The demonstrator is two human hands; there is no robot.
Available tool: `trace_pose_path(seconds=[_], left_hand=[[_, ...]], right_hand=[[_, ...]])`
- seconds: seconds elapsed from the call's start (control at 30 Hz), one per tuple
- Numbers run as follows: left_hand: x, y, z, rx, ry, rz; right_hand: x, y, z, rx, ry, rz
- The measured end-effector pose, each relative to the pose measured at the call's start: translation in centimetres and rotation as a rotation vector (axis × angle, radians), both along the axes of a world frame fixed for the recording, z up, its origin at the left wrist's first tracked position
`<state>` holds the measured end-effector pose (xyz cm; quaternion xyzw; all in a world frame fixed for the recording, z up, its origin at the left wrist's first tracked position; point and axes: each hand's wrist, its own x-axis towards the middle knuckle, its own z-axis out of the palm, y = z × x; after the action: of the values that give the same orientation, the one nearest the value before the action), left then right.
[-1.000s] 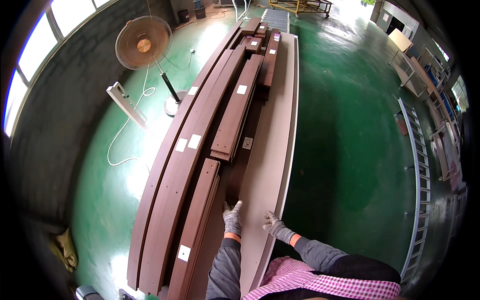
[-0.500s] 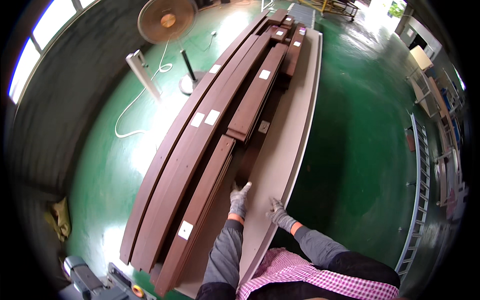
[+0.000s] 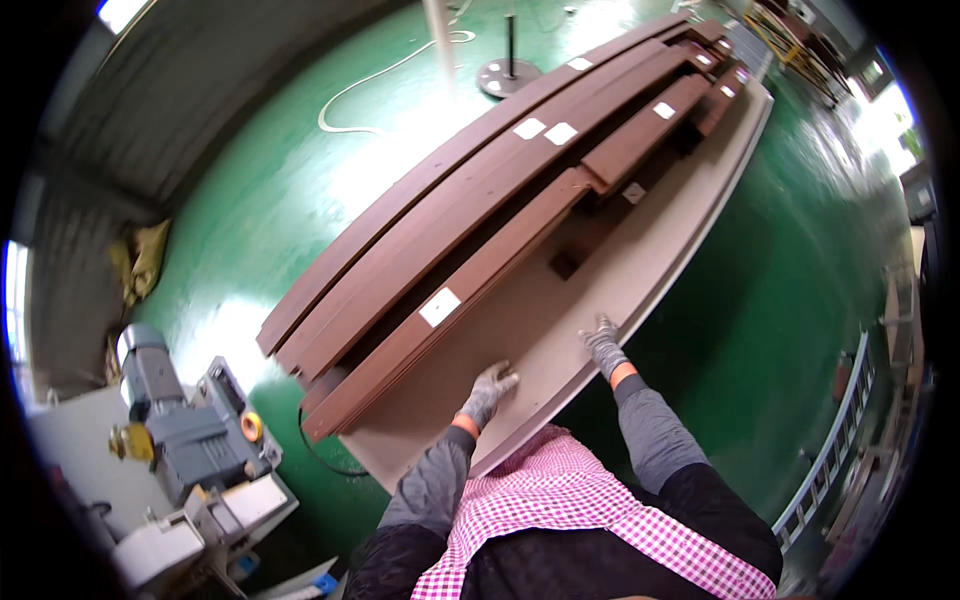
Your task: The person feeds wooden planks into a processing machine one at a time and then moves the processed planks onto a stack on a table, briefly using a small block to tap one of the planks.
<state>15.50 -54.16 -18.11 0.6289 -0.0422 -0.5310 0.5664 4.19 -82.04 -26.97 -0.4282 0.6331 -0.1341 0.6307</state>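
The left hand [image 3: 490, 390], in a grey knitted glove, is positioned over the long pale grey-beige flat worktop [image 3: 560, 355], fingers partly extended, thumb apart, and grasps no object. The right hand [image 3: 604, 347], in a matching glove, is farther forward, near the right-hand edge of the worktop; its fingers are spread wide and it likewise holds nothing. Whether either palm bears on the surface cannot be told. The worktop carries brown boards, all ahead of or to the left of the hands. Nearest the left hand, on its forward-left side, lies a long stack of narrow brown boards [image 3: 500, 258] with a square white label. Beyond it lie a wide brown board [image 3: 450, 215] and, outermost, a slim brown board [image 3: 440, 165]. Ahead of both hands, and apart from them, is a short dark brown board [image 3: 602, 226] with a small pale label. Well to the left of the left hand stands a grey motor-driven machine [image 3: 195, 445]. Beyond the machine, against the wall, rests a crumpled olive fabric sack [image 3: 148, 262]; its contents are hidden. Well to the right of the right hand lies a grey metal ladder-shaped frame [image 3: 828, 462].
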Motion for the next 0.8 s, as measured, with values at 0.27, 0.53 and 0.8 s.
trace_pose_path(seconds=[0.27, 0.53, 0.8], left_hand=[[-3.9, 27.6, 8.0, 0.157, -0.298, 0.681], [-1.8, 46.2, 24.8, 0.913, -1.371, 1.017], [-1.2, 62.0, 25.5, 1.407, -1.325, 0.923]], right_hand=[[2.1, 5.9, 4.7, -0.914, 0.774, 1.357], [2.2, 16.2, 0.2, -0.549, 0.667, 1.118], [5.6, 27.2, 8.7, -0.646, 0.757, 1.38]])
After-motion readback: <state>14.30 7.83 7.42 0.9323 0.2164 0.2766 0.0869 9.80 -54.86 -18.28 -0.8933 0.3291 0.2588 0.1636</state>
